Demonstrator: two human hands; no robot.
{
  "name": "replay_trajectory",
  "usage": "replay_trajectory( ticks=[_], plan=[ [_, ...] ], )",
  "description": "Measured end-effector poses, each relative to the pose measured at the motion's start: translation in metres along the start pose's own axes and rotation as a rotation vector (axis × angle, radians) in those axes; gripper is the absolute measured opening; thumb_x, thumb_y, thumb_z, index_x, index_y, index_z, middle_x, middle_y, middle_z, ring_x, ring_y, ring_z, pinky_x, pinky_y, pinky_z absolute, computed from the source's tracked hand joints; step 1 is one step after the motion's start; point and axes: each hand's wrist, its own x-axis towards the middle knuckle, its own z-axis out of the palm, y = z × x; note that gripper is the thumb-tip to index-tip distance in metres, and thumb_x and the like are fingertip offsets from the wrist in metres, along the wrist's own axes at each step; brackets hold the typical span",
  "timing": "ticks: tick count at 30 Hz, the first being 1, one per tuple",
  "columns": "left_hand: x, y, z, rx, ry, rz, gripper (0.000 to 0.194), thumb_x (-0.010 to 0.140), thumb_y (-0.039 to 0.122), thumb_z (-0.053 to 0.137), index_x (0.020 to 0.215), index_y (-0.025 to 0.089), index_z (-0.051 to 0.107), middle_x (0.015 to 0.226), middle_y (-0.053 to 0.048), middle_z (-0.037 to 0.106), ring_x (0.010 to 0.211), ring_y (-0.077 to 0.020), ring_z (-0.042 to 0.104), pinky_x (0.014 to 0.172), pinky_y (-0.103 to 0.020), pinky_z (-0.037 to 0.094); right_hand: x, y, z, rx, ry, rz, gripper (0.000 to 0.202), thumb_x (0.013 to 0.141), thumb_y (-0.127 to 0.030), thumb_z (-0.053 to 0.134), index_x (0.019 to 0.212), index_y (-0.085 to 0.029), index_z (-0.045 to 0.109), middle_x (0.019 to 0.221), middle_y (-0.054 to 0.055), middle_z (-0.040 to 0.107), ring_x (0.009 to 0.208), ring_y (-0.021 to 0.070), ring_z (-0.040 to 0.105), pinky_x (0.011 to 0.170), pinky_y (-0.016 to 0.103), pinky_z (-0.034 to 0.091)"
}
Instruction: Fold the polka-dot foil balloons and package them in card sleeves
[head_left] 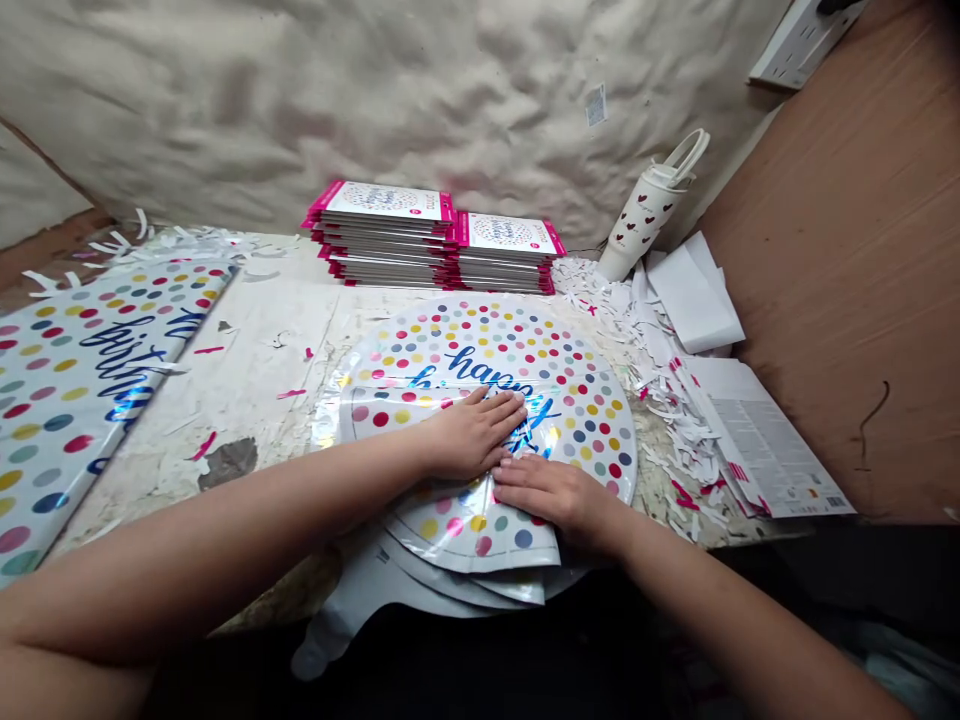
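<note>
Round white foil balloons (600,400) with coloured dots and blue "happy" lettering lie flat at the table's front edge. A folded part of the top one (480,530) covers their lower left area. My left hand (474,432) lies flat on the fold near the middle, fingers stretched to the right. My right hand (559,495) rests just below it, its fingertips close to my left hand, fingers laid on the foil. Neither hand grips anything. A white tail of foil (330,610) hangs over the table edge.
Two stacks of pink-edged packets (394,240) stand at the back. More dotted foil (97,370) lies at the left. At the right are a heart-patterned tumbler (645,220), paper shreds (675,420) and printed card sleeves (776,430). The table (255,350) has scraps.
</note>
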Motion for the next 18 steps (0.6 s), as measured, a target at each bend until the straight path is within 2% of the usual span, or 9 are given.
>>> replay_trajectory(
  ticks=[4,8,10,12,14,15,16,18],
  plan=[
    [-0.003,0.011,0.013,0.016,0.05,-0.024,0.066,0.089,0.053,0.033,0.142,0.016,0.023,0.148,-0.015,0.017,0.137,-0.03,0.015,0.107,-0.054,0.008,-0.019,-0.005,-0.002,0.186,-0.054,0.058,0.037,0.083,-0.01,0.045,0.119,-0.016,0.053,0.12,0.01,0.061,0.117,0.0177,0.052,0.103,0.037,0.038],
    [-0.01,0.013,0.007,0.035,0.121,-0.082,0.059,0.091,0.045,0.033,0.139,0.011,0.029,0.145,-0.017,0.026,0.135,-0.0298,0.02,0.108,-0.052,0.014,-0.027,-0.005,-0.004,0.251,0.064,0.212,0.036,0.081,-0.01,0.049,0.117,-0.016,0.052,0.127,0.013,0.054,0.123,0.0188,0.045,0.102,0.036,0.039],
    [-0.021,0.014,-0.001,0.036,0.241,-0.11,0.051,0.091,0.036,0.035,0.135,0.009,0.038,0.141,-0.017,0.036,0.133,-0.0294,0.027,0.106,-0.05,0.023,-0.029,-0.004,-0.008,0.255,0.051,0.248,0.039,0.081,-0.007,0.047,0.118,-0.017,0.052,0.128,0.012,0.054,0.125,0.0194,0.043,0.103,0.038,0.037],
    [-0.04,0.021,-0.012,0.007,0.418,-0.106,0.041,0.09,0.027,0.04,0.128,0.011,0.046,0.133,-0.016,0.047,0.128,-0.0266,0.037,0.103,-0.045,0.034,-0.029,-0.003,-0.016,0.272,-0.045,0.248,0.042,0.081,-0.004,0.044,0.118,-0.02,0.055,0.124,0.008,0.058,0.123,0.0194,0.045,0.105,0.04,0.034],
    [-0.063,0.04,-0.024,-0.044,0.598,-0.034,0.036,0.087,0.019,0.047,0.122,0.016,0.052,0.121,-0.012,0.059,0.115,-0.0225,0.051,0.098,-0.041,0.041,-0.026,-0.001,-0.024,0.316,-0.145,0.251,0.041,0.08,-0.005,0.045,0.115,-0.023,0.059,0.119,0.005,0.062,0.118,0.0195,0.051,0.105,0.041,0.035],
    [-0.075,0.053,-0.029,-0.084,0.647,0.029,0.036,0.085,0.017,0.05,0.121,0.019,0.053,0.113,-0.009,0.063,0.107,-0.0208,0.056,0.094,-0.039,0.045,-0.022,0.0,-0.029,0.351,-0.16,0.279,0.039,0.08,-0.006,0.046,0.112,-0.023,0.061,0.116,0.004,0.063,0.114,0.0194,0.054,0.103,0.04,0.038],
    [-0.084,0.066,-0.033,-0.133,0.651,0.104,0.036,0.084,0.017,0.052,0.12,0.022,0.054,0.106,-0.007,0.066,0.098,-0.0198,0.06,0.09,-0.038,0.048,-0.018,0.002,-0.033,0.391,-0.138,0.327,0.036,0.081,-0.008,0.046,0.109,-0.023,0.063,0.112,0.004,0.065,0.108,0.0189,0.058,0.099,0.038,0.043],
    [-0.095,0.089,-0.035,-0.273,0.485,0.213,0.035,0.085,0.02,0.051,0.118,0.029,0.056,0.093,-0.004,0.07,0.087,-0.0191,0.064,0.082,-0.034,0.053,-0.005,0.007,-0.04,0.484,0.035,0.466,0.027,0.085,-0.015,0.046,0.102,-0.022,0.065,0.099,0.004,0.069,0.092,0.0169,0.065,0.085,0.033,0.053]
  ],
)
